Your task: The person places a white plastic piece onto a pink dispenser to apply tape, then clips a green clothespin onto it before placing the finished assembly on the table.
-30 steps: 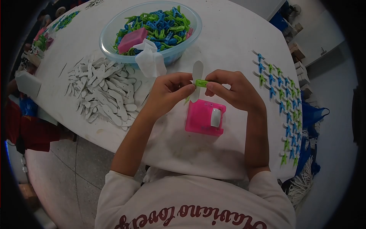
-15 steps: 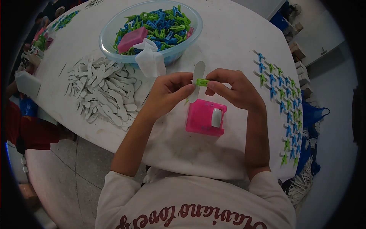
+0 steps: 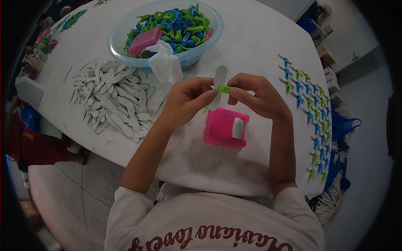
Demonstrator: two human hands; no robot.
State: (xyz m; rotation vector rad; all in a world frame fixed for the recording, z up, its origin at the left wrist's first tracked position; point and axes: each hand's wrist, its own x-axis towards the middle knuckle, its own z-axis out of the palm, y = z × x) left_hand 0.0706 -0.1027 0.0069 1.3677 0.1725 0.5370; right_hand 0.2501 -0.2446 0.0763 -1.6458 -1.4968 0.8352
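Observation:
My left hand (image 3: 186, 100) pinches a flat white sole-shaped piece (image 3: 220, 75) near its narrow middle, holding it roughly upright above the table. My right hand (image 3: 260, 97) has thumb and fingers closed on a bright green plastic clip (image 3: 223, 88), which meets the white piece at its middle. Fingertips hide part of the contact between the two. Just below the hands stands a bright pink box (image 3: 217, 129), with a glossy pale curved piece (image 3: 238, 128) at its right side.
A heap of white sole-shaped pieces (image 3: 113, 100) lies at the left. Behind it stands a clear bluish basin (image 3: 163, 63) of green and blue clips, with a pink block (image 3: 145, 42) and white cloth (image 3: 165, 67). Clipped pieces (image 3: 315, 117) form rows along the right edge.
Both hands keep their hold and have barely moved. The clip and white piece have shifted very slightly. At the far left, a person's leg and foot have moved a little right.

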